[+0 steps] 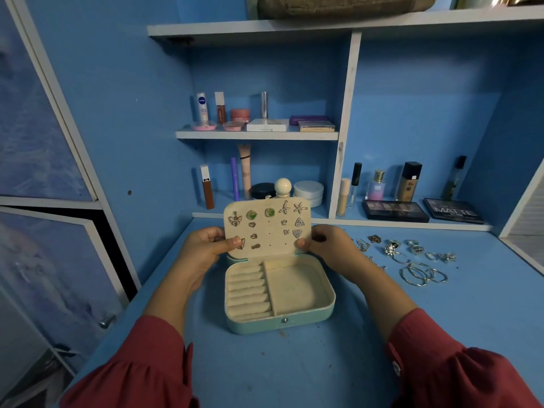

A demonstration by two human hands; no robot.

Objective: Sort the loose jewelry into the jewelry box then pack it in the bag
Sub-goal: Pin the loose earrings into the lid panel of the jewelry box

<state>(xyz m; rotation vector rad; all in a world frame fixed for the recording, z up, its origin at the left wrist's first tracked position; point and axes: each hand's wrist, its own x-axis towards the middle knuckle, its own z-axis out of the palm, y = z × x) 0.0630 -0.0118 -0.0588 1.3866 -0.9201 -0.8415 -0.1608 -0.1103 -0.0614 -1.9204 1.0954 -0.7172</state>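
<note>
Both hands (206, 245) on earring-studded lid (268, 228), box tray (321, 313) bare

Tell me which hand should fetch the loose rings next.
Right, probably. The right hand is beside the loose rings and hoops on the desk; the left hand, gripping the lid, sits across the jewelry box.

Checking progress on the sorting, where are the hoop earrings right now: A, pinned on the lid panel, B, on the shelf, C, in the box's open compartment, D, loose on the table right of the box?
D: the hoop earrings lie loose on the blue table, right of the jewelry box, whose open compartment holds nothing visible.
</note>
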